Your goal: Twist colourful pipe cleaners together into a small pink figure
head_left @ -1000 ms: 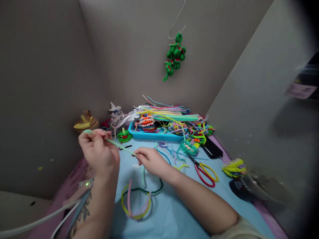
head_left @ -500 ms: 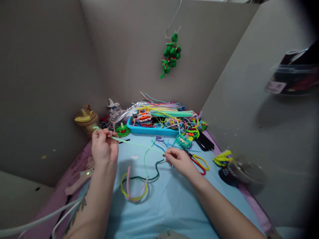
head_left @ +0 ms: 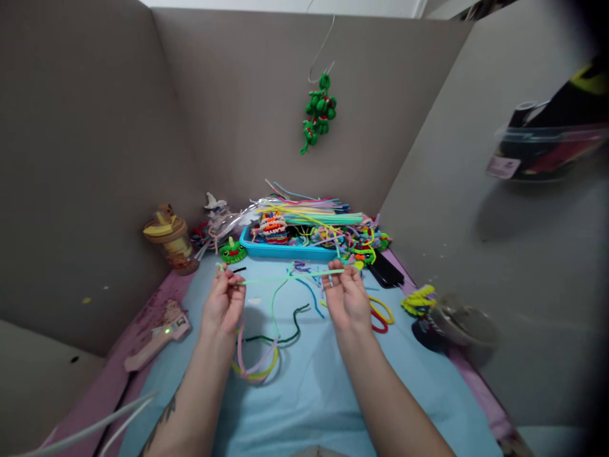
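Note:
A mint green pipe cleaner (head_left: 271, 280) stretches almost level between my two hands above the table. My left hand (head_left: 223, 298) pinches it near one end, whose tip curls up past the fingers. At the other end, my right hand (head_left: 349, 301) has it between thumb and fingers, palm turned partly up. Under and between the hands lie a dark green pipe cleaner (head_left: 299, 329), a blue one (head_left: 311, 295) and a yellow loop (head_left: 272, 367) with a pink pipe cleaner (head_left: 240, 355) across it. Scissors (head_left: 387, 310) with red and yellow handles lie beside my right hand, partly hidden.
Behind is a blue tray (head_left: 290, 252) of colourful pipe cleaner pieces, with a bundle of stems (head_left: 314, 212) on top. A green frog-like piece (head_left: 233, 251), a lidded cup (head_left: 167, 235) and a pink glue gun (head_left: 159, 339) are leftward. At right lie a phone (head_left: 386, 271) and a glass bowl (head_left: 469, 327).
My left hand has moved right and down, and my right hand has turned palm up and risen slightly. The hands are closer in height, and the mint green pipe cleaner is now nearly level.

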A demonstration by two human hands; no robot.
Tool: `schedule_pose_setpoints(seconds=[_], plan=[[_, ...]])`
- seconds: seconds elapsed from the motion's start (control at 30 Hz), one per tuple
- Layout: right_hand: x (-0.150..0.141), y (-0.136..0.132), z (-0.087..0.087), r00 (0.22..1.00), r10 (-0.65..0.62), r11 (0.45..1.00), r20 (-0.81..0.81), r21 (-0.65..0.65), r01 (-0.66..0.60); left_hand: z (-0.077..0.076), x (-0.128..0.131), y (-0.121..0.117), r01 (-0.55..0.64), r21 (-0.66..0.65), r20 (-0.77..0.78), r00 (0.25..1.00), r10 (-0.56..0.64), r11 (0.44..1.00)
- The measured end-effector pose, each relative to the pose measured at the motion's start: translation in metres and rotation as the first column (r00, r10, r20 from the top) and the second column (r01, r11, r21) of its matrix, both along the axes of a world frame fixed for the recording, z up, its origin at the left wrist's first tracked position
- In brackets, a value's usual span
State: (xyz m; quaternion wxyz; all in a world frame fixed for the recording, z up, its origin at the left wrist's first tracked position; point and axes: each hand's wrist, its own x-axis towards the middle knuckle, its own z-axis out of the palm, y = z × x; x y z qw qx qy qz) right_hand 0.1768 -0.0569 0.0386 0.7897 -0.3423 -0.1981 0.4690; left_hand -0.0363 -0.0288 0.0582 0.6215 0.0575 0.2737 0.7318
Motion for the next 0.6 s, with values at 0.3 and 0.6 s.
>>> schedule_pose_setpoints(seconds=[0.3,0.6], plan=[[-0.003,0.009,0.01,0.983,-0.072,0.995,-0.171,0.062,0.084,0.006,0.006,-0.012,0.059,-0.063,0.003,0.998,-0.059,0.996],[-0.017,0.002,0.011,0.992,-0.072,0.989,-0.101,0.119,0.083,-0.007,0.0,-0.009,-0.054,-0.131,-0.114,0.993,0.039,0.99]])
